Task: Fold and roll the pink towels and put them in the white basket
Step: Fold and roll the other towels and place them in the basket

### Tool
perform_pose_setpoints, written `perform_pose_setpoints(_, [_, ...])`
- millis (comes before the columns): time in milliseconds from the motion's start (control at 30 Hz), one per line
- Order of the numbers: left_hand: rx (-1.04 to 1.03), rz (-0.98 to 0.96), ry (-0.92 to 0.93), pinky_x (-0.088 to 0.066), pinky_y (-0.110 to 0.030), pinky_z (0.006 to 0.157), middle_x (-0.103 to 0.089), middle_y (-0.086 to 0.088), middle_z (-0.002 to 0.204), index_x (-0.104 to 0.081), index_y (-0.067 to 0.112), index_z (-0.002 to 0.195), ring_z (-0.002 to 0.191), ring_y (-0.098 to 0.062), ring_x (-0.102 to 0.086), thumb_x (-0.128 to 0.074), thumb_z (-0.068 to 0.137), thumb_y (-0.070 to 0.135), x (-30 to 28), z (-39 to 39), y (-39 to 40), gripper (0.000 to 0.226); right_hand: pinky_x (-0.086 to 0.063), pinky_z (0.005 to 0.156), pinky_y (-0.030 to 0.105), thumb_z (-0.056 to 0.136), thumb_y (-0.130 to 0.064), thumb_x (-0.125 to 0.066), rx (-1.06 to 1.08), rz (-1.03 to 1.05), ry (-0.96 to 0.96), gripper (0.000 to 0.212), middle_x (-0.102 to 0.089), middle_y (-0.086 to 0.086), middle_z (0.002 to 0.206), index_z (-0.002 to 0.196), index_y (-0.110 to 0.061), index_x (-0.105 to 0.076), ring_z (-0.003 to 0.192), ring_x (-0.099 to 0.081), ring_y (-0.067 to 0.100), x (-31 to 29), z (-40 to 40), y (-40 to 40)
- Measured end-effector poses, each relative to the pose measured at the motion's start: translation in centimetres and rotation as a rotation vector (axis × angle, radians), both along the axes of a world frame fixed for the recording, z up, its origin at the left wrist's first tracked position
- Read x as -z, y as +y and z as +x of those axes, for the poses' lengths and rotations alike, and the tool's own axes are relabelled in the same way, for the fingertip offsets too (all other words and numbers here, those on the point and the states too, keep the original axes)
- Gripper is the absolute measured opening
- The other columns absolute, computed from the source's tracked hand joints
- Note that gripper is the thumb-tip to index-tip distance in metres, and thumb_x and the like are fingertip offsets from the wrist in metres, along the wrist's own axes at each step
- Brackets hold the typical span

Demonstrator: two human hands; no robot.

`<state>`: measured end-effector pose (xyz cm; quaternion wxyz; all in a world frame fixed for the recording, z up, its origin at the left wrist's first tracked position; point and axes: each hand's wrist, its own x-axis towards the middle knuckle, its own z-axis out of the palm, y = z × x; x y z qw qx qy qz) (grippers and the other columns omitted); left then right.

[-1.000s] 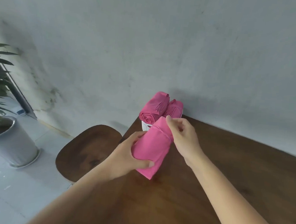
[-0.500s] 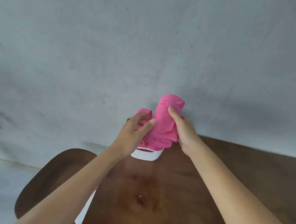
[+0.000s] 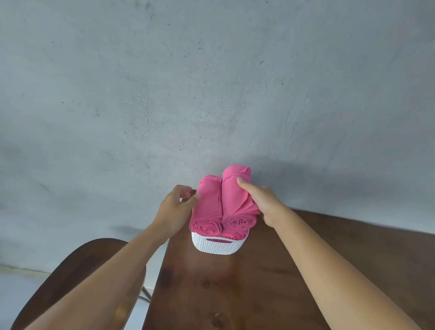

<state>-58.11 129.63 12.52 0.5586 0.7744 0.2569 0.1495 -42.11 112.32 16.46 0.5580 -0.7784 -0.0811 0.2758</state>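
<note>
Filling most of the view, grey rough plaster wall point(image 3: 217, 74) at far side; dark brown wooden table point(image 3: 267, 284) below it, rounded brown wooden chair seat point(image 3: 75, 271) at near left. Small white woven plastic basket point(image 3: 217, 246) sits at table's far left corner, touching or nearly touching the wall. Three rolled pink towels visible in it: left pink towel roll point(image 3: 208, 205), top-right pink towel roll point(image 3: 237, 197) lying over a third roll point(image 3: 232, 235), of which only the spiral end shows. Long axes run near-to-far, spiral ends facing the camera. Right hand point(image 3: 261, 202) clamps the top-right roll, thumb on top, fingers wrapped round its right side. Left hand point(image 3: 176, 205) with loosely curled fingers, fingertips touching the left roll's left side, gripping nothing. Top-right roll sits high, above basket rim, tilted up at far end. Likely next: right hand presses it down along its axis line, left hand steadies. Right hand is the nearer one for that roll.
</note>
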Motion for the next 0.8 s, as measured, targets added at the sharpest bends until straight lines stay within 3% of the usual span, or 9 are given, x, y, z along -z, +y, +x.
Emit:
perform_pose_setpoints(133, [0.046, -0.308, 0.103, -0.047, -0.047, 0.107, -0.057, -0.006, 0.139, -0.041, 0.016, 0.147, 0.121, -0.024, -0.061, -0.067, 0.071, 0.075, 1.8, 1.6, 0.1, 0.100, -0.056, 0.087, 0.038, 0.082, -0.065, -0.071, -0.045, 0.008, 0.214, 0.067, -0.075, 0.008, 0.114, 0.129, -0.018, -0.064, 0.105, -0.071, 0.026, -0.5, -1.2, -0.1])
perform_pose_setpoints(167, [0.077, -0.399, 0.121, -0.048, -0.045, 0.106, -0.062, -0.007, 0.135, -0.046, 0.014, 0.142, 0.118, -0.024, -0.064, -0.066, 0.070, 0.078, 2.1, 1.7, -0.2, 0.099, -0.055, 0.083, 0.040, 0.082, -0.069, -0.068, -0.057, 0.006, 0.286, 0.066, -0.075, 0.010, 0.113, 0.126, -0.019, -0.064, 0.105, -0.070, 0.028, -0.7, -1.7, -0.1])
perform_pose_setpoints(233, [0.155, -0.495, 0.131, -0.053, -0.034, 0.093, -0.073, -0.007, 0.120, -0.062, 0.015, 0.125, 0.107, -0.022, -0.070, -0.059, 0.086, 0.072, 1.6, 1.6, -0.9, 0.069, -0.052, 0.080, 0.046, 0.081, -0.074, -0.064, -0.061, 0.019, 0.374, 0.068, -0.073, 0.013, 0.111, 0.121, -0.019, -0.063, 0.104, -0.068, 0.031, -0.4, -2.2, -0.3])
perform_pose_setpoints(300, [0.172, -0.533, 0.107, -0.057, -0.023, 0.070, -0.076, -0.009, 0.110, -0.069, 0.014, 0.117, 0.098, -0.023, -0.074, -0.054, 0.097, 0.058, 1.8, 1.8, -1.0, 0.050, -0.052, 0.091, 0.053, 0.078, -0.076, -0.066, -0.047, 0.052, 0.400, 0.073, -0.072, 0.014, 0.114, 0.124, -0.019, -0.062, 0.106, -0.068, 0.033, 0.1, -2.4, -0.5])
perform_pose_setpoints(367, [0.169, -0.534, 0.094, -0.057, -0.020, 0.061, -0.076, -0.013, 0.109, -0.070, 0.009, 0.117, 0.095, -0.025, -0.075, -0.056, 0.097, 0.054, 1.8, 1.9, -1.1, 0.051, -0.047, 0.104, 0.058, 0.073, -0.078, -0.069, -0.040, 0.052, 0.401, 0.084, -0.071, 0.014, 0.120, 0.133, -0.019, -0.059, 0.112, -0.067, 0.034, 0.5, -2.5, -0.9])
perform_pose_setpoints(533, [0.169, -0.461, 0.117, -0.058, -0.043, 0.094, -0.078, -0.009, 0.102, -0.070, 0.010, 0.117, 0.092, -0.026, -0.076, -0.060, 0.092, 0.061, 2.5, 1.3, -1.7, 0.058, -0.044, 0.109, 0.059, 0.068, -0.082, -0.071, -0.032, 0.012, 0.372, 0.092, -0.074, 0.010, 0.120, 0.138, -0.023, -0.057, 0.114, -0.068, 0.032, 1.5, -2.7, -2.1])
perform_pose_setpoints(633, [0.167, -0.458, 0.099, -0.059, -0.043, 0.093, -0.078, -0.006, 0.101, -0.069, 0.013, 0.116, 0.090, -0.023, -0.076, -0.062, 0.089, 0.065, 3.2, 0.6, -2.5, 0.059, -0.044, 0.110, 0.058, 0.070, -0.081, -0.070, -0.041, 0.020, 0.377, 0.089, -0.074, 0.009, 0.120, 0.138, -0.025, -0.057, 0.114, -0.069, 0.032, 1.9, -3.5, -3.1])
perform_pose_setpoints(800, [0.123, -0.382, 0.097, -0.059, -0.044, 0.092, -0.074, 0.000, 0.108, -0.062, 0.020, 0.122, 0.094, -0.018, -0.074, -0.061, 0.066, 0.082, 4.4, -2.0, -4.8, 0.083, -0.046, 0.109, 0.056, 0.074, -0.076, -0.070, -0.028, 0.054, 0.367, 0.080, -0.073, 0.007, 0.122, 0.137, -0.029, -0.057, 0.113, -0.070, 0.031, 2.3, -6.3, -5.9])
